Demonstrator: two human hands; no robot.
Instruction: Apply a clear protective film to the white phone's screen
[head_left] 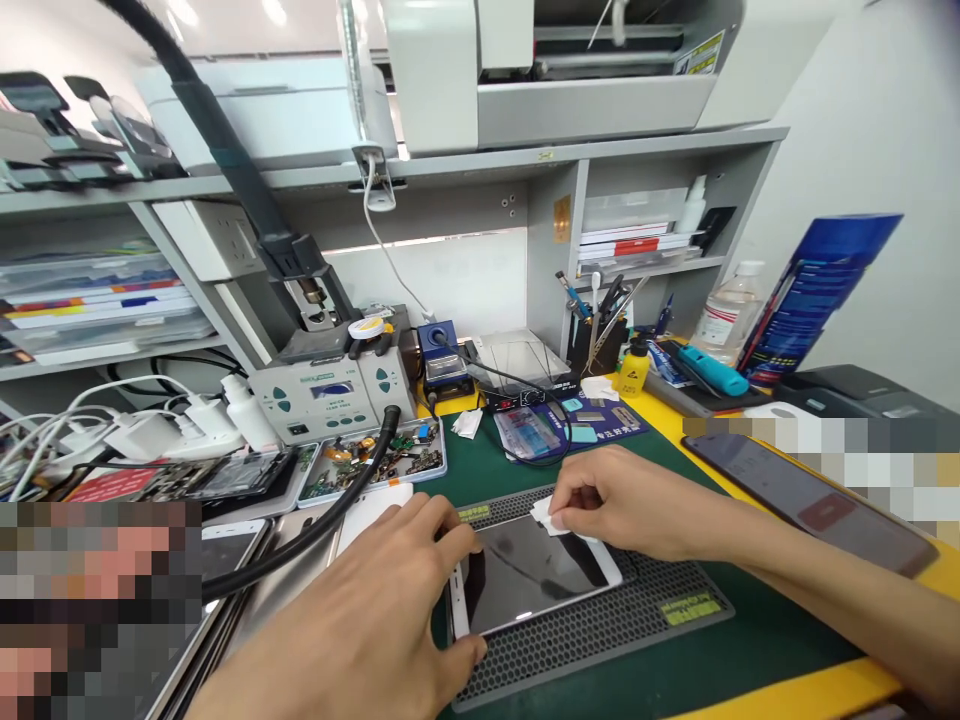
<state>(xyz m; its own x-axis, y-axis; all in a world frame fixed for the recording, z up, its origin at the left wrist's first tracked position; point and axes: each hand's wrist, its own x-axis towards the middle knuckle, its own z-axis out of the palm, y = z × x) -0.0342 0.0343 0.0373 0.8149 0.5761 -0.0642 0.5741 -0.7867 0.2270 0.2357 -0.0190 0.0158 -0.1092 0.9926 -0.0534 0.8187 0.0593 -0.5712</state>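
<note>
A white-framed smartphone (536, 575) lies screen up on a grey perforated mat (600, 625), its dark glass catching reflections. My left hand (390, 590) grips the phone's left end, thumb at the near corner and fingers at the far corner. Pinched in my right hand (611, 500) is a white tissue (541, 514), which rests on the screen's far edge towards the right end. Part of the tissue is hidden by my fingers.
A tray of small circuit boards (375, 465) stands behind my left hand, crossed by a black hose (300, 555). Further back are a rework station (337, 385) and a yellow bottle (634, 368). Another phone (810, 500) lies at the right.
</note>
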